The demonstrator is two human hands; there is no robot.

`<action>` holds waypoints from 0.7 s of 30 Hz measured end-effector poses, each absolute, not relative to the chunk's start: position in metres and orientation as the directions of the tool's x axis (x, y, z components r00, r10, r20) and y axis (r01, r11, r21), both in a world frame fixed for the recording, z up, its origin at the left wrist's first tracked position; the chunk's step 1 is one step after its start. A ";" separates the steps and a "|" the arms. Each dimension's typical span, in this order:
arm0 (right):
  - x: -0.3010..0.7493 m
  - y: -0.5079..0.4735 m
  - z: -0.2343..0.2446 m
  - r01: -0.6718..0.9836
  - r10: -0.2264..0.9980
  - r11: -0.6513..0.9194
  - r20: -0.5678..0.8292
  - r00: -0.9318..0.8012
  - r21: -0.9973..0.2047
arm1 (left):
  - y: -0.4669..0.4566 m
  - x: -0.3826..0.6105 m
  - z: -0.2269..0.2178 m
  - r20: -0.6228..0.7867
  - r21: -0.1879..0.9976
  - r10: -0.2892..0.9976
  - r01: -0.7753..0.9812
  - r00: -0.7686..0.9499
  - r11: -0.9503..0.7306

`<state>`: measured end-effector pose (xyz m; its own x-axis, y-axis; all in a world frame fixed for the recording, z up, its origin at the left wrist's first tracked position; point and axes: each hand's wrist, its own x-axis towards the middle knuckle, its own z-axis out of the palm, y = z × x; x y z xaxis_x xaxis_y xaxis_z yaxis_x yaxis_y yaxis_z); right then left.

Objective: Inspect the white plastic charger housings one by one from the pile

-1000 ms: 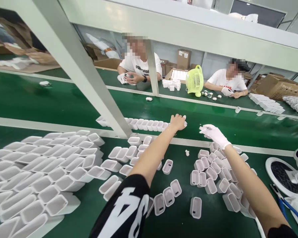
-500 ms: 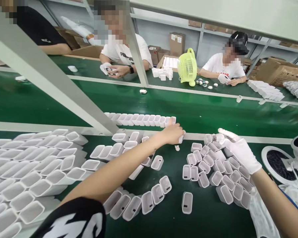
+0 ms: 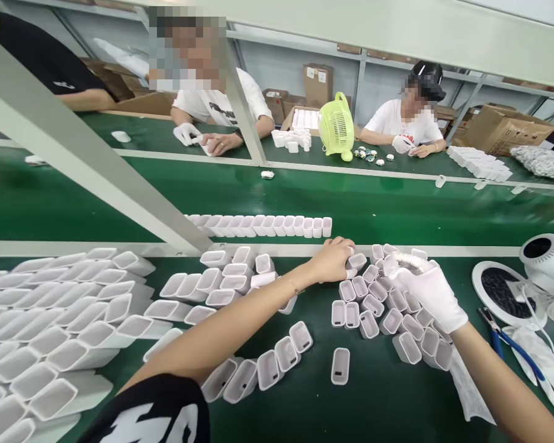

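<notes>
My bare left hand point(image 3: 335, 261), with white coverings on some fingertips, is closed on a small white plastic housing point(image 3: 357, 262). This open-topped box tilts at the left edge of a cluster of similar housings point(image 3: 373, 305). My right hand point(image 3: 427, 290), in a white glove, reaches over the far side of that cluster. Its fingers are bent together, and what lies between them is hidden. Beyond my left hand, a straight row of housings point(image 3: 268, 226) stands on the green belt. A lone housing point(image 3: 340, 367) and a short curved line of housings point(image 3: 268, 370) are nearer me.
Many larger-looking white housings point(image 3: 50, 351) fill the left side. A slanting metal post point(image 3: 96, 147) crosses the view. At right are blue-handled pliers point(image 3: 503, 338), a glove point(image 3: 542, 363) and a white device point(image 3: 542, 252). Co-workers sit across the belt point(image 3: 397, 200), near a green fan point(image 3: 337, 126).
My left hand has moved from the right end of the belt row to the cluster, onto a housing there. My right hand's fingers have bent inward. The camera view has shifted slightly.
</notes>
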<state>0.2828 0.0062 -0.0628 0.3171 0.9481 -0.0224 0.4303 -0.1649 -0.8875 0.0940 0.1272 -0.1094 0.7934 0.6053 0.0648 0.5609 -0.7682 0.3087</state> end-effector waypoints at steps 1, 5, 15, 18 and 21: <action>0.282 0.004 -0.063 0.437 0.945 -0.166 -0.016 0.327 -0.884 | 0.122 0.091 -0.106 0.102 0.323 0.621 0.565 0.777 -0.760; 0.275 -0.012 -0.062 0.543 0.935 -0.063 0.141 0.326 -0.838 | 0.094 0.076 -0.082 0.185 0.371 0.623 0.533 0.760 -0.760; 0.255 -0.043 -0.042 0.721 0.539 0.685 0.738 -0.406 -0.104 | 0.050 0.049 -0.060 0.392 0.165 0.440 0.409 0.808 -0.897; 0.250 -0.045 -0.039 0.737 0.550 0.670 0.728 -0.409 -0.092 | 0.043 0.046 -0.057 0.422 0.027 0.371 0.398 0.827 -0.917; 0.247 -0.047 -0.039 0.747 0.537 0.664 0.724 -0.433 -0.046 | 0.038 0.044 -0.054 0.441 -0.059 0.335 0.400 0.833 -0.915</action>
<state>0.2474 -0.0469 -0.0391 -0.4333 0.5371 0.7237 0.7465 0.6638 -0.0456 0.0443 0.0375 -0.0536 0.8327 0.3353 0.4406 0.3995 -0.9148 -0.0589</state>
